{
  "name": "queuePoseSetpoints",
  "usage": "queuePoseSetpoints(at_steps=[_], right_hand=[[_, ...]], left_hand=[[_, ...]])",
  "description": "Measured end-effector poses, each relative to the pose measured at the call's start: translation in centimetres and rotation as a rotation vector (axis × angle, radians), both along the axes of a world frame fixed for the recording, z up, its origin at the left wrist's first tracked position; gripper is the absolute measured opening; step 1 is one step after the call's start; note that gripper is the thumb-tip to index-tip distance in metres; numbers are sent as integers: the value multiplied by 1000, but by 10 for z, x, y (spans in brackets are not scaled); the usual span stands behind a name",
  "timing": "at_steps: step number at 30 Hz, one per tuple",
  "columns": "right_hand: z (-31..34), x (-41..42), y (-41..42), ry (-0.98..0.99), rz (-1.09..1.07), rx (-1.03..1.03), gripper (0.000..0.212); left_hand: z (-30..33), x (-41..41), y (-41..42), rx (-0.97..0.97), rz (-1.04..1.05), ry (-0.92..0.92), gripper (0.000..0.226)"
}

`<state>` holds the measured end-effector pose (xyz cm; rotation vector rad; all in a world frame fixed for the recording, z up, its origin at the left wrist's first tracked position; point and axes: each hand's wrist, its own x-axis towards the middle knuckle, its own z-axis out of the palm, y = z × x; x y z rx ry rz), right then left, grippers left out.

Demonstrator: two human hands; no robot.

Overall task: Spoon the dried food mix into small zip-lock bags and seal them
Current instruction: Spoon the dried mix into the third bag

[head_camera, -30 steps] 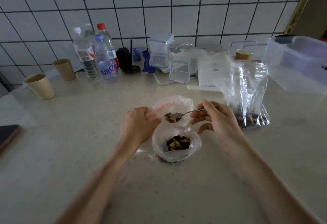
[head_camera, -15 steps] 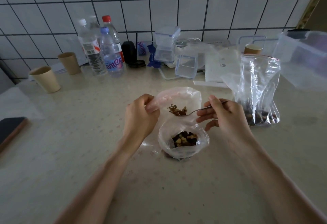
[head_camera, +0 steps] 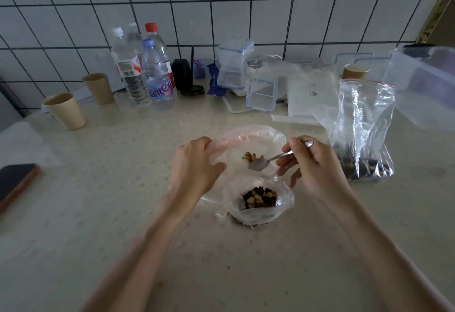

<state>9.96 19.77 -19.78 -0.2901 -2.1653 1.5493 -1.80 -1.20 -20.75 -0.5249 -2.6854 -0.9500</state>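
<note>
- While the left hand [head_camera: 194, 166] pinches the crinkled rim of a thin, clear small zip-lock bag [head_camera: 248, 139], its fingers curl round the plastic and hold the mouth open at the middle of the bench [head_camera: 98, 213].
- Right hand [head_camera: 312, 164] grips a slim metal spoon [head_camera: 266, 161] by the handle; its bowl sits inside the bag mouth, beside a few crumbs of dried food mix [head_camera: 250, 157].
- Just nearer, a round clear container [head_camera: 258, 203] holds dark and tan chunky pieces.
- Toward the right edge stands a taller, glossy creased bag [head_camera: 364, 127] with dark mix at its bottom.
- Smooth paper cups [head_camera: 65, 111] and ribbed plastic bottles [head_camera: 157, 75] line the back edge.
</note>
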Motion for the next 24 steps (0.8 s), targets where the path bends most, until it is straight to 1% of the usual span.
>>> queuePoseSetpoints(at_steps=[2,4,6,10,12,15,17,20,22,24], right_hand=[[0,1,2,32,-22,33,30],[0,2,2,67,-26,12,30],[2,3,2,97,-15,-42,29],[4,4,0,117,61,-66,28],[4,5,-2,90,117,-16,28],[2,3,-6,28,120,150,29],[1,3,-7,17,88,203,29],[1,4,-5,27,25,222,29],[2,4,-4,35,-4,206,30],[2,4,-2,51,-8,160,30]], left_hand=[[1,0,1,45,29,45,19],[1,1,1,109,33,80,13],[1,2,2,164,21,112,14],[-1,1,1,167,3,155,14],[-2,-1,1,163,-2,164,11],[-4,-1,0,184,-11,175,7],[-4,-3,0,194,-10,159,6],[-3,-5,-2,195,6,121,7],[-2,-6,-4,194,12,75,4],[-2,-9,-6,151,25,4,12]])
